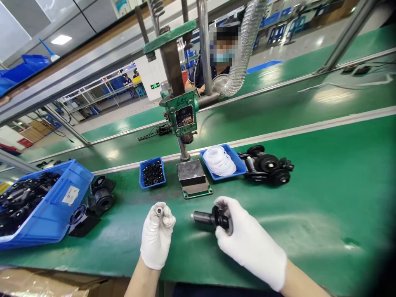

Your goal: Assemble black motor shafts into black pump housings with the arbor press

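Note:
My left hand (pixel 157 237), in a white glove, is closed with its fingertips pinching a small ring-ended part (pixel 159 211); most of it is hidden by the glove. Also gloved, my right hand (pixel 247 243) grips the flanged end of a black cylindrical part (pixel 203 218), whose shaft points left toward my left hand and ends in a thin pale tip. The two held parts are apart, both above the green table. Just beyond them stands a green hand press (pixel 182 113) over a metal block (pixel 191 171).
A small blue bin (pixel 141 175) holds black pieces; a blue tray (pixel 213 175) holds white rings (pixel 220 161). Black assemblies (pixel 269 165) lie at right. A large blue bin (pixel 66 214) with black parts and loose black pieces (pixel 102 198) are at left. A masked person (pixel 221 53) sits opposite.

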{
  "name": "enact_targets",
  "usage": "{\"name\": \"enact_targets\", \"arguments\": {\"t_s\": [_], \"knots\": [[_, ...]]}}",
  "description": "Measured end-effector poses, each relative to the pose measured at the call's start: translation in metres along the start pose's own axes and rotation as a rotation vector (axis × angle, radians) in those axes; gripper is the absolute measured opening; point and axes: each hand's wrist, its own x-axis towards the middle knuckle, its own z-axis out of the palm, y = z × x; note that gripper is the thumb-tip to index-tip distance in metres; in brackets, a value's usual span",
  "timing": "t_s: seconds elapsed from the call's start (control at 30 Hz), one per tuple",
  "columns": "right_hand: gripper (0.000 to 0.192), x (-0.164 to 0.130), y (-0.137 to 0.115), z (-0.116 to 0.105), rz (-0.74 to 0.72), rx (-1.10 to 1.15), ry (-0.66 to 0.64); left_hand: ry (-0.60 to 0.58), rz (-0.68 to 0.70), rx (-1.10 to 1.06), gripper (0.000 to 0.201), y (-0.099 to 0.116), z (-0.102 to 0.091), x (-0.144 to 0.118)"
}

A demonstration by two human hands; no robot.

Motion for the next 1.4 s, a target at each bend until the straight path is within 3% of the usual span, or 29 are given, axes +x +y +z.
{"name": "enact_targets", "arguments": {"t_s": [0.1,0.2,0.3,0.5,0.7,0.8,0.93,1.0,1.07,1.2,1.4], "knots": [[0.037,-0.001,0.010,-0.006,0.016,0.242,-0.009,-0.001,-0.041,-0.015,0.028,-0.004,-0.003,-0.001],[0.031,-0.002,0.011,-0.005,-0.078,0.457,-0.015,-0.015,-0.077,0.014,0.028,-0.007,-0.005,0.000],[0.024,-0.002,0.003,-0.005,-0.163,0.529,0.021,-0.006,-0.107,0.083,0.032,-0.009,-0.005,-0.001],[0.024,0.000,-0.015,-0.002,-0.238,0.363,0.116,-0.018,-0.103,0.278,0.038,-0.011,-0.005,-0.005],[0.031,0.001,-0.021,-0.001,-0.287,0.239,0.099,-0.070,-0.016,0.565,0.037,-0.005,-0.004,-0.001],[0.033,-0.001,-0.021,-0.002,-0.422,0.130,0.134,-0.084,0.014,0.668,0.030,0.003,-0.007,0.004],[0.036,-0.005,-0.017,0.002,-0.680,-0.007,0.237,-0.191,-0.005,0.787,0.028,0.009,-0.009,0.009],[0.037,-0.003,-0.015,0.006,-0.654,0.051,0.254,-0.195,0.030,0.798,0.027,0.007,-0.005,0.010],[0.034,0.001,-0.013,0.010,-0.527,0.177,0.237,-0.143,0.058,0.757,0.029,0.003,0.003,0.008],[0.025,0.015,-0.008,0.015,-0.354,0.348,0.148,-0.034,0.005,0.586,0.052,-0.005,0.022,0.003],[0.020,0.035,-0.002,0.014,-0.348,0.455,0.047,-0.140,0.030,0.460,0.070,-0.006,0.022,0.002]]}}
